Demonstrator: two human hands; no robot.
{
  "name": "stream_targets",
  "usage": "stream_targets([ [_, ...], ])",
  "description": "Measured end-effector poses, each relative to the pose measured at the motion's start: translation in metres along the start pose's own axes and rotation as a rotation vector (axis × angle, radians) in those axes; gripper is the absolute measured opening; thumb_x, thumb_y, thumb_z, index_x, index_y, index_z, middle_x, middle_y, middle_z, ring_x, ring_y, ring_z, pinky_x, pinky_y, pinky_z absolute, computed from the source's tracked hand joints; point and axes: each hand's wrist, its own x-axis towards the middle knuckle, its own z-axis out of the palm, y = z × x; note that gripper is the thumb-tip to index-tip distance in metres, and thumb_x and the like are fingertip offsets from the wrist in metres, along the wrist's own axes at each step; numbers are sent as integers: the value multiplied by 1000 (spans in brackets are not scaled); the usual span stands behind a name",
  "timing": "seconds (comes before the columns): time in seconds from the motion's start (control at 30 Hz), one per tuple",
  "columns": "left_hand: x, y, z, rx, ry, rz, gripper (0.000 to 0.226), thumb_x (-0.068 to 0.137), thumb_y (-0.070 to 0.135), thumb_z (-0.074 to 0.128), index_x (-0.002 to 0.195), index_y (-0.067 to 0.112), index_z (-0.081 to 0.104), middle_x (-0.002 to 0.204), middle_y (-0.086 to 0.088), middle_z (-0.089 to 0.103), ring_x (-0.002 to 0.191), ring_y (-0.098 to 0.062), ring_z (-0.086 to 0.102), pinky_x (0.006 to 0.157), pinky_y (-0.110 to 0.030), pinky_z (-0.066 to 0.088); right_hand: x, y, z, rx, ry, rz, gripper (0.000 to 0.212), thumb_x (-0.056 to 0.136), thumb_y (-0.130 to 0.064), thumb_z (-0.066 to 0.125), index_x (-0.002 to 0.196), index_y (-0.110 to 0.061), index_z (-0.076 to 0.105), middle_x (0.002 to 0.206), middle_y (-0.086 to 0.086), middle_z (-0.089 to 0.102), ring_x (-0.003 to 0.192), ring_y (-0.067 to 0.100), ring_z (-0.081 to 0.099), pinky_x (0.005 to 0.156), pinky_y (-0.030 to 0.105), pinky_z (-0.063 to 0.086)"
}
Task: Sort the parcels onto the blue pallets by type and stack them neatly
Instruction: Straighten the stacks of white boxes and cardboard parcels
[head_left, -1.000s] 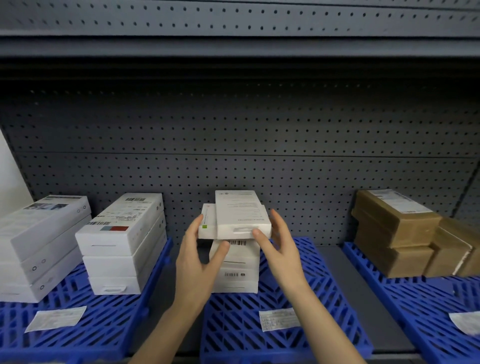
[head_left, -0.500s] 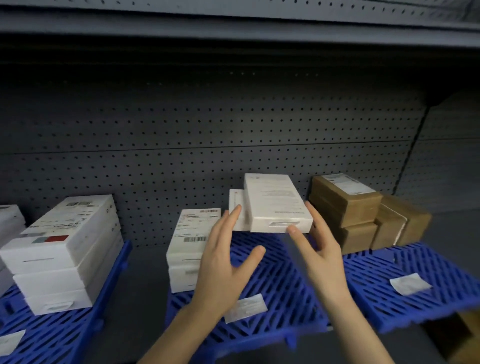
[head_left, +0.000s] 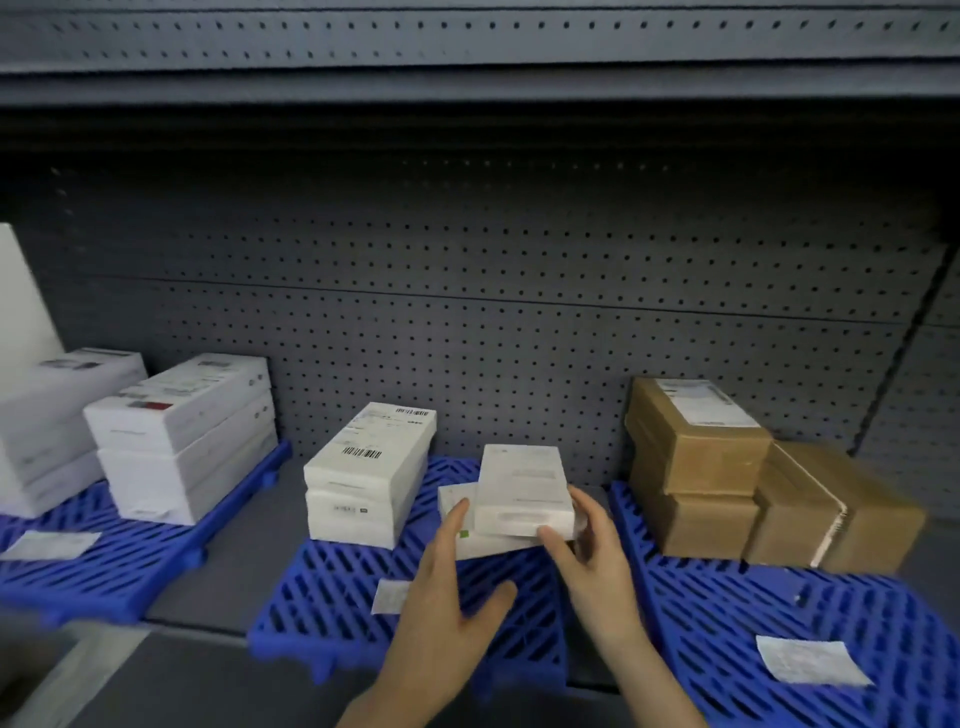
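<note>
Two small white boxes (head_left: 522, 491) are held between the left hand's (head_left: 452, 582) straight fingers and the right hand's (head_left: 597, 566) curled ones, over the middle pallet (head_left: 332, 587). A white stack (head_left: 363, 478) left of the fingers and brown boxes (head_left: 696, 467) right of them are already sorted; this pair is not yet placed.

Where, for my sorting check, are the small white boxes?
In the head view's centre, the small white boxes are between left hand and right hand over the middle blue pallet, between the white stack and the brown cartons.

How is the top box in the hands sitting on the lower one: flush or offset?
Offset: the top box sits further right, leaving the left end of the lower box uncovered.
</note>
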Motion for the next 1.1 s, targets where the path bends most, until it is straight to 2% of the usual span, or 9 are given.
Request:
stream_targets([
  [0.17,-18,11,11,69,-43,-77,81,85,42,66,139,59,8,126,30,49,117,11,47,99,-14,39,-9,5,-7,-150,-18,-50,49,84,-24,70,128,-28,49,137,-2,46,128,13,42,102,30,39],
  [0.27,-14,17,7,193,51,-61,66,87,32,66,138,49,27,106,26,64,99,13,56,81,-4,43,-16,11,-15,-130,4,4,43,84,-20,70,120,-32,50,134,-3,50,125,14,46,104,35,42],
  [0.37,4,17,-2,225,189,-40,58,85,25,69,132,40,38,118,19,58,104,7,53,77,-7,44,-25,14,-21,63,-31,120,49,83,-11,70,123,-31,50,129,-9,55,121,13,53,103,39,46],
  [0.47,31,7,-8,279,81,-22,75,81,23,74,140,34,31,134,19,42,122,2,38,93,-16,37,-35,7,-21,220,-115,188,70,84,-2,68,142,-26,37,130,-15,50,124,10,49,104,33,44],
  [0.67,50,-1,1,273,-23,11,77,79,18,76,132,46,29,120,18,57,106,-2,58,84,-17,49,-39,1,-13,171,-199,154,73,80,-12,74,136,-41,38,124,-29,51,116,-7,51,90,10,45],
  [0.77,45,-5,8,330,-9,83,80,77,23,76,136,47,28,124,16,58,108,-2,57,88,-25,51,-34,0,-10,131,-158,110,76,77,-18,78,129,-51,33,125,-27,54,114,-10,51,93,12,46],
  [0.9,41,-12,3,350,-21,136,79,81,23,73,138,51,26,128,15,55,113,-4,56,91,-29,52,-21,0,-4,34,-159,69,80,80,-15,72,143,-39,30,132,-16,55,120,-1,52,98,26,48],
  [1.03,41,-20,-5,403,-1,163,68,86,13,68,135,48,37,117,9,59,99,-2,59,84,-23,53,-9,-4,0,-73,-162,25,81,86,0,60,139,-47,21,123,-24,53,114,-3,52,84,2,41],
  [1.1,43,-21,-8,414,33,164,58,87,10,65,131,42,47,112,8,62,92,-1,61,82,-19,53,-4,-2,2,-146,-121,19,80,86,3,61,145,-37,26,123,-18,55,115,1,53,88,6,43],
])
